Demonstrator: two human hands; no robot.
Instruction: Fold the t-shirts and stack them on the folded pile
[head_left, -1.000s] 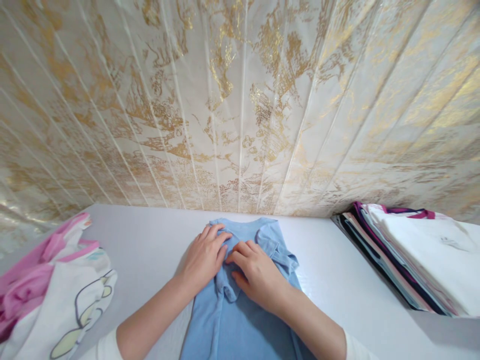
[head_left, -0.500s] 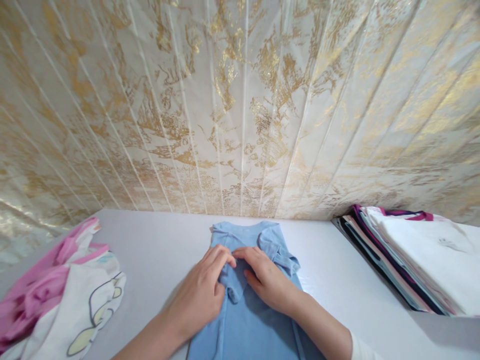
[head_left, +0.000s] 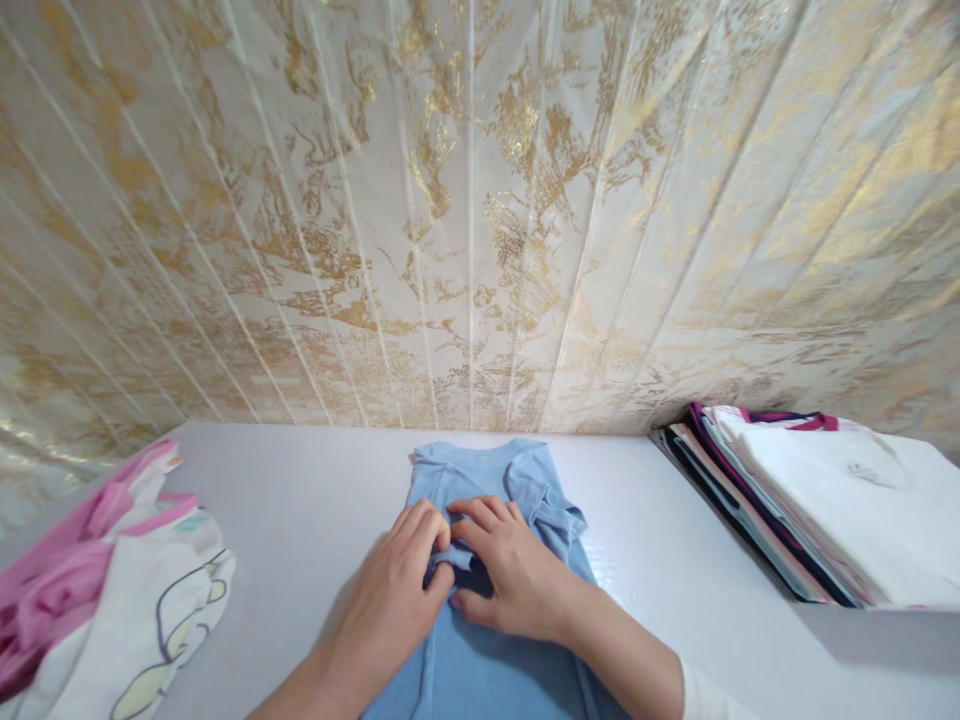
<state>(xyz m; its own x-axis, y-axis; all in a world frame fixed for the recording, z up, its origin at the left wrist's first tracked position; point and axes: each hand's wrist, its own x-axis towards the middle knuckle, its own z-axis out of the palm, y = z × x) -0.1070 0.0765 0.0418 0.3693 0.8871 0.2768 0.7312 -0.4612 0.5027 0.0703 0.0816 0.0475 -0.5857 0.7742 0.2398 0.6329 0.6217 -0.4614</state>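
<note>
Blue T-shirt: sleeve raised because our left hand pinches it; right hand alongside, grip we cannot tell.

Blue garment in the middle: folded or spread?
Partly folded: the blue garment has rumpled cloth lying over its upper part, some pinched in the left hand.

Extended from the lower edge of view at left forearm, slanting up toward center. Turned back-up at left hand, with fingers curled inward and thumb set close beneath the index finger. Mirrored from the lower right at right forearm. Turned back-up at right hand, with fingers arched and thumb spaced below. Aligned fingertips-inward, just beside each other.
</note>
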